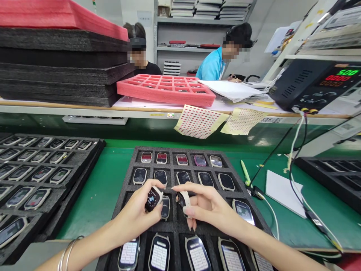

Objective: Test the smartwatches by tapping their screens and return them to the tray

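My left hand (pixel 149 205) grips a smartwatch case (pixel 153 198) by its edges, its dark screen lit with a small blue and white picture. Close beside it, my right hand (pixel 201 203) pinches a second watch case (pixel 184 202) between thumb and fingers, turned edge-on so its pale rim shows. Both are held over a black foam tray (pixel 180 229) with rows of compartments. Several watch cases lie in it; the front ones, such as one watch (pixel 159 252), show white grids on their screens. My hands partly hide the third row.
More foam trays of watches (pixel 36 173) are at left. A pen (pixel 245 171), cables and white paper (pixel 284 192) lie at right. On the shelf stand stacked black foam (pixel 56 67), a red foam tray (pixel 166 90) and a power supply (pixel 318 84). Two people sit behind.
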The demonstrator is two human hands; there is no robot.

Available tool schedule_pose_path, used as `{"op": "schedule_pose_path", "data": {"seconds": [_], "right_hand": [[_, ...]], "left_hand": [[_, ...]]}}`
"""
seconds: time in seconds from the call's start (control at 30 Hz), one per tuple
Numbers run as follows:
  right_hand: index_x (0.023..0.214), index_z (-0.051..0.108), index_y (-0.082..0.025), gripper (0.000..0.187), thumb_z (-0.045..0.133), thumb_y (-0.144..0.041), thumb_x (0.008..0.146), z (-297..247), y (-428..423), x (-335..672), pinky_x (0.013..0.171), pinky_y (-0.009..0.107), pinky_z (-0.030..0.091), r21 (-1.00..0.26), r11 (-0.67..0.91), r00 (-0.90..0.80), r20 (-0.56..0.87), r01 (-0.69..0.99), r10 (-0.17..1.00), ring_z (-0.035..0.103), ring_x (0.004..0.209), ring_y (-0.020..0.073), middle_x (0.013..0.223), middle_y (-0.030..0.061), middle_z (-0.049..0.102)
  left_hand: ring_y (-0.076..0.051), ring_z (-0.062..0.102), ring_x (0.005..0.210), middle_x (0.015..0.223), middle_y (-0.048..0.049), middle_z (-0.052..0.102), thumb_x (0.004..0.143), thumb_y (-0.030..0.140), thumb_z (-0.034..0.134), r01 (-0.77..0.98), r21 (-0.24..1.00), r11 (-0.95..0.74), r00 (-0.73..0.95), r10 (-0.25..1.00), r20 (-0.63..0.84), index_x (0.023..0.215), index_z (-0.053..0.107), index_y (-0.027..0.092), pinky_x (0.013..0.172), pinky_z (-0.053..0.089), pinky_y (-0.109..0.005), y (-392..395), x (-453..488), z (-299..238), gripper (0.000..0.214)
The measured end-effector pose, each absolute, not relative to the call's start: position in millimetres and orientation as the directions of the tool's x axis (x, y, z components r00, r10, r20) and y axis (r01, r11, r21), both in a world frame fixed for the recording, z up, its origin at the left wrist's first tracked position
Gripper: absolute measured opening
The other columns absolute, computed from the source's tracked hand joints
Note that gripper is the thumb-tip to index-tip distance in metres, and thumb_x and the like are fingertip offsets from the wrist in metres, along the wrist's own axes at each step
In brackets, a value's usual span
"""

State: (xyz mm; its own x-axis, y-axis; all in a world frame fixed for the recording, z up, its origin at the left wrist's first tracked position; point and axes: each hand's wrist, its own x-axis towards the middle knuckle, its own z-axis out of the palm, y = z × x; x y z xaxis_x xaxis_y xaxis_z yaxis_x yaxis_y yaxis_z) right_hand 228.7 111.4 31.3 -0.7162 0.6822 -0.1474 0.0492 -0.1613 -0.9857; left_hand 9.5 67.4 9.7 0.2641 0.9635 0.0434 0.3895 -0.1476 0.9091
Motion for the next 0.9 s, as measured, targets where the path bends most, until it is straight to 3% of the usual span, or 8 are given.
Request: {"op": "schedule_pose_path", "data": {"seconds": [0.47,0.63,0.9], "right_hand": [[0.122,0.057,-0.014,0.045,0.069,-0.028,0.082,33.1,112.4,229.3,0.053,0.02,0.047,-0.986,-0.156,-0.698,-0.146,0.05,0.701,0.058,0.052,0.0099,0.063,-0.0009,0.06],[0.118,0.059,-0.014,0.044,0.071,-0.031,0.079,35.3,110.6,227.7,0.052,0.022,0.047,-0.984,-0.171,-0.684,-0.152,0.041,0.713,0.057,0.05,0.0105,0.061,-0.0009,0.06],[0.122,0.056,-0.012,0.045,0.068,-0.03,0.083,32.4,111.8,232.4,0.054,0.023,0.046,-0.983,-0.169,-0.707,-0.165,0.065,0.688,0.059,0.052,0.0113,0.06,0.0003,0.063]], "left_hand": [[-0.018,0.052,0.088,0.093,-0.0006,0.055,0.083,0.015,0.047,0.352,0.925,-0.144,0.236,0.97,0.061,0.108,0.043,0.023,0.074,0.041,-0.026,65.7,9.7,10.1,0.026],[-0.015,0.05,0.074,0.081,0.0026,0.051,0.081,0.013,0.047,0.357,0.923,-0.147,0.24,0.969,0.062,0.1,0.043,0.023,0.067,0.04,-0.024,65.4,11.1,13.1,0.022],[-0.014,0.049,0.072,0.08,0.0035,0.05,0.081,0.012,0.048,0.341,0.928,-0.152,0.218,0.973,0.079,0.099,0.045,0.023,0.067,0.041,-0.023,64.5,10.7,11.6,0.021]]}}
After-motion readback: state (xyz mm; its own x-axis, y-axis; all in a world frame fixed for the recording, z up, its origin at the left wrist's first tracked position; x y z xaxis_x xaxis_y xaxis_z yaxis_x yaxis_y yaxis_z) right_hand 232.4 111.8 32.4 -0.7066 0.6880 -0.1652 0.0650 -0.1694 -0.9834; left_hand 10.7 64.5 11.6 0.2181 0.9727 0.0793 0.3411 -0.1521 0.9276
